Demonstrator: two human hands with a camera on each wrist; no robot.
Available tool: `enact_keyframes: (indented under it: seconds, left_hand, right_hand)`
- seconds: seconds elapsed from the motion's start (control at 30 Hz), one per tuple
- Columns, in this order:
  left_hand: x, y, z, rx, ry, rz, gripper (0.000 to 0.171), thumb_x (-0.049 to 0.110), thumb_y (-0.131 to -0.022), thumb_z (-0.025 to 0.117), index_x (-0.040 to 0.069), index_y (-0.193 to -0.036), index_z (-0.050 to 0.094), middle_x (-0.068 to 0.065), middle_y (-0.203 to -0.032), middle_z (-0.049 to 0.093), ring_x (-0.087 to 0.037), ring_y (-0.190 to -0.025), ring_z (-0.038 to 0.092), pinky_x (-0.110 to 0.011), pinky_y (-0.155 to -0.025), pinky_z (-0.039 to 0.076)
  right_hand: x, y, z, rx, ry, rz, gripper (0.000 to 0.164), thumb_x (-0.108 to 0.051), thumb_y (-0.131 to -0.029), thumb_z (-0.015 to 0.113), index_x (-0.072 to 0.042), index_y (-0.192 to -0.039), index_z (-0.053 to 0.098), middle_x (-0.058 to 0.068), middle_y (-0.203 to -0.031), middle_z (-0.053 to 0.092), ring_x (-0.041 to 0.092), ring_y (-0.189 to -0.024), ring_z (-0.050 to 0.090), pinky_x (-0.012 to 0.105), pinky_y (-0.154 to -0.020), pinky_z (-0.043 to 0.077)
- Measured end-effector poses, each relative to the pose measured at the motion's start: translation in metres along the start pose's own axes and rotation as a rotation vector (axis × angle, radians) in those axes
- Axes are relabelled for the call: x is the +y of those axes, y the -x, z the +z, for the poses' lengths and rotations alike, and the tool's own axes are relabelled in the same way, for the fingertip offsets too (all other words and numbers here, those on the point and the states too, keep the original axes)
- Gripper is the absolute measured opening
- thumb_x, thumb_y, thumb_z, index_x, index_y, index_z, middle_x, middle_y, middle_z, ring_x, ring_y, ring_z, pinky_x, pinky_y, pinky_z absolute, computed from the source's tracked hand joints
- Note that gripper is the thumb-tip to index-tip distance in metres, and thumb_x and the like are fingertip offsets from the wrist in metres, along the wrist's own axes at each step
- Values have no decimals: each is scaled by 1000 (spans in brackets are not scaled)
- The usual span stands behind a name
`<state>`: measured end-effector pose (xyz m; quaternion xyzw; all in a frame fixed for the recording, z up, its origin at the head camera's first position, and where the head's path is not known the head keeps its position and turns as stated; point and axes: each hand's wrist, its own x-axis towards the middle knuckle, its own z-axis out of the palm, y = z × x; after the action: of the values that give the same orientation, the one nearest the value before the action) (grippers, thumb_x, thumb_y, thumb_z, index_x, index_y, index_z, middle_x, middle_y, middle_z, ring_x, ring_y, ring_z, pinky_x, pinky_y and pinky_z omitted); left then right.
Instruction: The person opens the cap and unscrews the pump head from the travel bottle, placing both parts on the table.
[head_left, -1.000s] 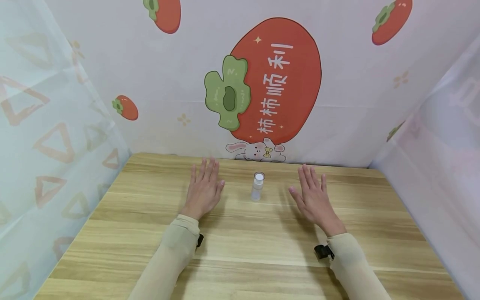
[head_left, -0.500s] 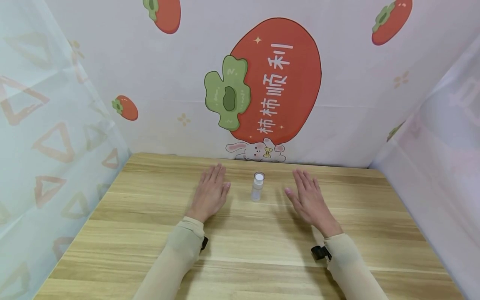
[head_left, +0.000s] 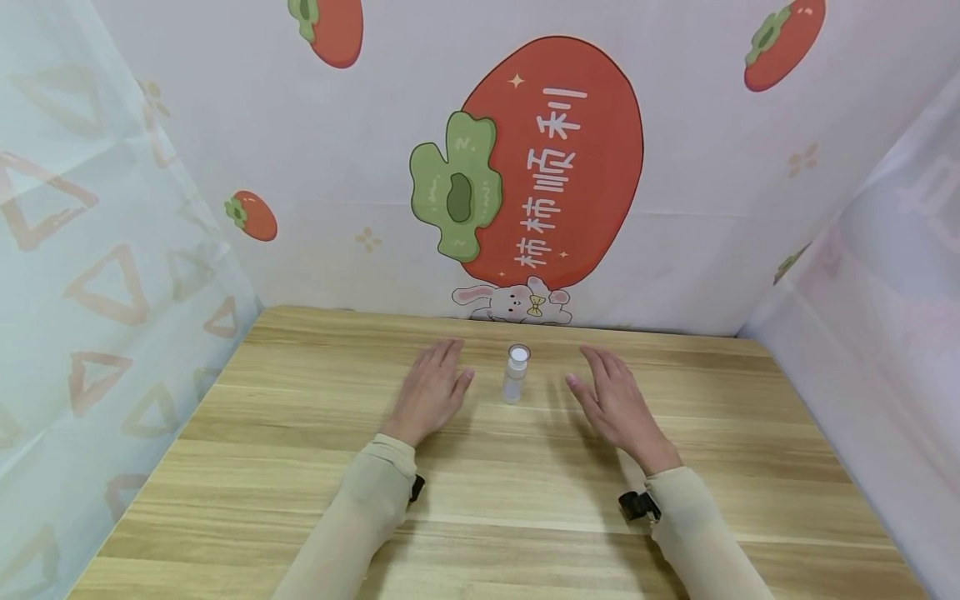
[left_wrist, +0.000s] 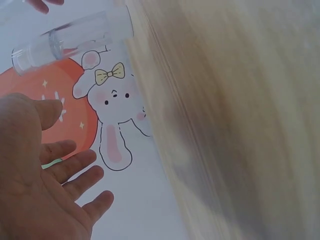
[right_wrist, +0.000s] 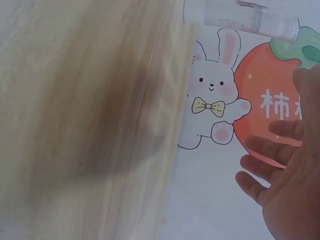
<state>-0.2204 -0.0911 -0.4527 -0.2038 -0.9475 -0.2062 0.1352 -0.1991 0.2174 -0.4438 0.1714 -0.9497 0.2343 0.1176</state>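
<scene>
My head view: clear bottle (head_left: 513, 379) upright on the worktop (head_left: 510, 508), a little below and right of frame centre. Left grip (head_left: 431, 393) lies left of it, right grip (head_left: 618, 410) right, both apart from it; I read both as spread, loosely bent.

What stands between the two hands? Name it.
In the head view, a clear bottle stands upright on the table between the left hand and right hand, touching neither.

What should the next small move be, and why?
Probably ease the left hand inward toward the bottle: the bottle stands upright between that hand and the right hand, and both hands are open, neither touching it.
</scene>
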Motion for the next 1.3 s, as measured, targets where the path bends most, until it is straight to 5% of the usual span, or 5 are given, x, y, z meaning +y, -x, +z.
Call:
enact_keyframes:
  seconds: [1.3]
  left_hand:
    - [20,-6,10,-27,84,0,55,22,-102,62,-2,-147,44,-23,-146,51,-39,-135,47,-49,-114,37]
  right_hand:
    - [-13,-7,-1,-33,-38,6,61,-46,-107,46,-1,-148,45,22,-139,53,41,-133,44,62,-108,32]
